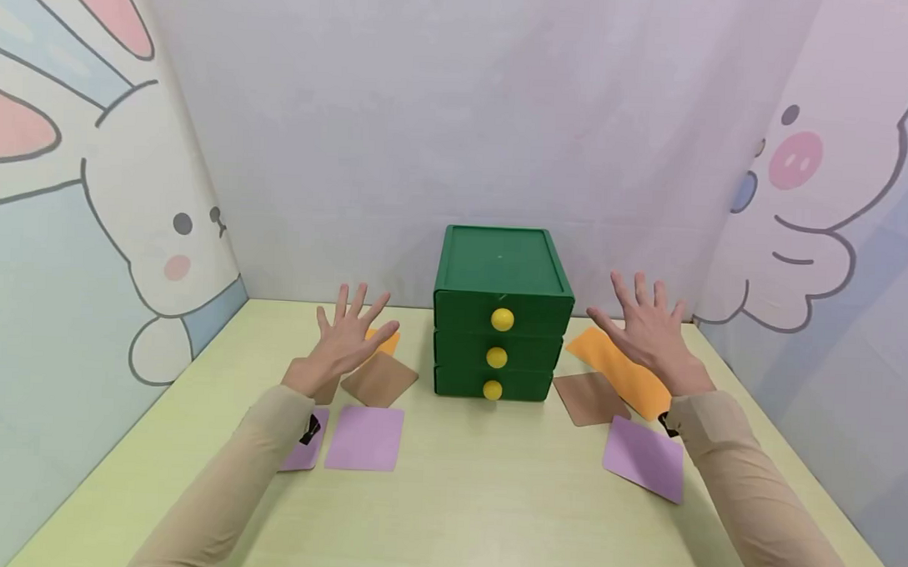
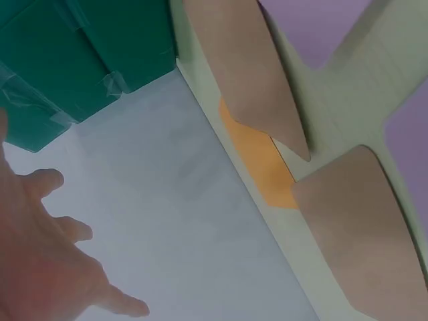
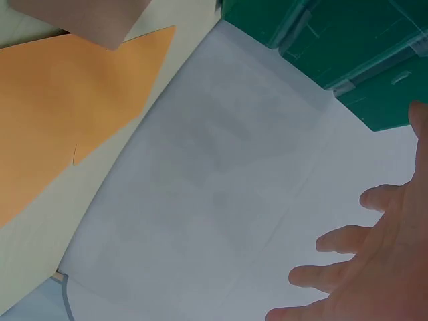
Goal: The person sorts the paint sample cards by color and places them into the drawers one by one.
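Both hands hover over the table with fingers spread and nothing in them. The left hand (image 1: 344, 340) is over brown cards (image 1: 380, 380) and an orange card (image 1: 383, 341), left of a green drawer cabinet (image 1: 500, 264). To the cabinet's right, the right hand (image 1: 651, 332) is above a long orange sheet (image 1: 619, 373) and near another brown card (image 1: 589, 398). The cabinet has three closed drawers, each with a round yellow knob (image 1: 502, 319). In the wrist views, the left fingers (image 2: 73, 229) and right fingers (image 3: 344, 239) stand apart from the cabinet's taped sides.
Purple cards (image 1: 364, 438) lie nearer the front on the left, one partly hidden by the left forearm. Another purple card (image 1: 645, 459) lies by the right forearm. A pale curtain (image 1: 339, 146) hangs behind the table (image 1: 446, 517), with cartoon-printed panels on both sides.
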`<state>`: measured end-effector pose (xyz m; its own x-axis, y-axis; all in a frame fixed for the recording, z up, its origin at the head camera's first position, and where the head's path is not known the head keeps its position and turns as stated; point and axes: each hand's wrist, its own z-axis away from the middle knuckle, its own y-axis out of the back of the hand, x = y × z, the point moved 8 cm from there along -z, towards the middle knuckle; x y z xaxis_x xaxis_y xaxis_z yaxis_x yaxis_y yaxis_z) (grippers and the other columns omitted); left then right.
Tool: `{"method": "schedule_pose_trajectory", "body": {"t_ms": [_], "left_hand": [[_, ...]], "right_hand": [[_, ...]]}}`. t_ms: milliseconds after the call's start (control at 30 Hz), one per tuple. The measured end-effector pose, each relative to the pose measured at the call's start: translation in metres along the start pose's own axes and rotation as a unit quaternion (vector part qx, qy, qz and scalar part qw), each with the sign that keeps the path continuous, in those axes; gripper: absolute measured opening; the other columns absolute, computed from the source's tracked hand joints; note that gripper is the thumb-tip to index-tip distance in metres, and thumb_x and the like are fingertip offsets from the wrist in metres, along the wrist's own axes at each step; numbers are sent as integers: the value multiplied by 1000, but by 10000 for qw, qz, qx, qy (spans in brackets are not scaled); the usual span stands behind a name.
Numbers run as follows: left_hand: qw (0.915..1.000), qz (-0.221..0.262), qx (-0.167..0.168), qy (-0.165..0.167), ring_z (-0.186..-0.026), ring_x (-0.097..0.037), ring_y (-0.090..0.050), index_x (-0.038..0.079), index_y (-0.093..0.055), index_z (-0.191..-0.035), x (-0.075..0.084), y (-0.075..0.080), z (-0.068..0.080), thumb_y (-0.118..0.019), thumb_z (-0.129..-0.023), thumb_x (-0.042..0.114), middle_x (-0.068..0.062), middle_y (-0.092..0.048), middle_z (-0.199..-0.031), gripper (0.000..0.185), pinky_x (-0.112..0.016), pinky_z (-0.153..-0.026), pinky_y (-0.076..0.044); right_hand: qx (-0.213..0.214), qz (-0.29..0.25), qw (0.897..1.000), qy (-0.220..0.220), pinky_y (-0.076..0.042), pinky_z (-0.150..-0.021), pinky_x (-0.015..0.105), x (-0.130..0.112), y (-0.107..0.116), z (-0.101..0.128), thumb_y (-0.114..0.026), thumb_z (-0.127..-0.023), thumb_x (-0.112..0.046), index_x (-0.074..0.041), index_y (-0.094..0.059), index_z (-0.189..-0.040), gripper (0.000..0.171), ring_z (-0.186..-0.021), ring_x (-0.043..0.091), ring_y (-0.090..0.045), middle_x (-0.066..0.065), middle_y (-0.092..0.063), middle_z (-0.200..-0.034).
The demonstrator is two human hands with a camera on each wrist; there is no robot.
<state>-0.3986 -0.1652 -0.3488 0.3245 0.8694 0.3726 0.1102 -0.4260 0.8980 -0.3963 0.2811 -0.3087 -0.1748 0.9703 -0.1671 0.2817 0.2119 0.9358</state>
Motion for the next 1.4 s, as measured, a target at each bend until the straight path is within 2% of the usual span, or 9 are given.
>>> {"method": "schedule_pose_trajectory", "body": {"t_ms": [200,300,433,600,700,800,1067,1200,1400], "left_hand": [[9988,453,-140,-81,-148,-37,20,29,-16,-156,12,7,-12,-30,-96,65,-11,5,-164,71,-77,-106,6],[9934,1038,-238,-419,-150,-36,13,27,-13,-156,30,17,-23,-29,-98,61,-10,1,-164,70,-72,-111,1],[9737,2037,-462,-915,-152,-27,-4,33,-11,-155,58,31,-36,-33,-100,56,2,-7,-164,64,-60,-119,-9],[9432,2987,-932,-1114,-152,-21,-12,40,-7,-154,86,42,-44,-35,-102,49,11,-5,-163,60,-56,-119,-18],[9262,3377,-1175,-1196,-152,-20,-12,41,-6,-153,92,41,-49,-36,-103,44,9,-3,-164,59,-55,-118,-22],[9164,3596,-1312,-1167,-151,-18,-13,44,-6,-152,94,38,-54,-39,-102,45,10,-4,-163,60,-53,-117,-26],[9195,3474,-1469,-1112,-152,-15,-11,38,-6,-155,94,29,-62,-46,-99,47,19,-3,-161,69,-50,-120,-21],[9212,3385,-1592,-1076,-152,-15,-9,36,-5,-155,93,25,-64,-44,-100,43,16,-2,-162,68,-52,-121,-16],[9239,3267,-1678,-1073,-152,-15,-8,34,-6,-155,94,23,-65,-44,-100,45,12,-4,-163,68,-53,-121,-13]], "right_hand": [[27,33,10000,17,-2,-100,82,-1,4,-1,-34,-92,-70,-25,-2,-157,86,-141,58,-4,29,-6,-159],[46,48,10000,32,-4,-101,81,-3,5,-1,-34,-92,-70,-25,-2,-157,85,-142,57,-5,29,-6,-159],[124,81,9998,126,-9,-103,78,-7,8,-1,-35,-93,-69,-22,-5,-157,84,-141,56,-9,30,-9,-158],[52,35,9998,212,-12,-108,72,-13,12,-1,-35,-94,-67,-22,-4,-157,83,-141,54,-12,31,-13,-157],[-81,-41,9997,242,-13,-110,68,-17,14,-1,-33,-95,-66,-22,-2,-157,83,-142,52,-14,31,-13,-157],[-169,-95,9994,271,-14,-112,67,-20,16,-1,-33,-95,-66,-21,-1,-157,83,-142,51,-15,31,-14,-157],[-195,-207,9989,365,-19,-111,67,-28,24,1,-33,-96,-65,-20,-3,-157,82,-142,50,-20,30,-18,-156],[-248,-462,9976,450,-21,-111,66,-36,30,3,-34,-96,-63,-19,-5,-157,80,-142,49,-23,26,-21,-157],[-321,-816,9950,477,-34,-103,64,-50,40,10,-33,-97,-62,-15,-19,-155,76,-130,46,-43,24,-38,-150]]}}
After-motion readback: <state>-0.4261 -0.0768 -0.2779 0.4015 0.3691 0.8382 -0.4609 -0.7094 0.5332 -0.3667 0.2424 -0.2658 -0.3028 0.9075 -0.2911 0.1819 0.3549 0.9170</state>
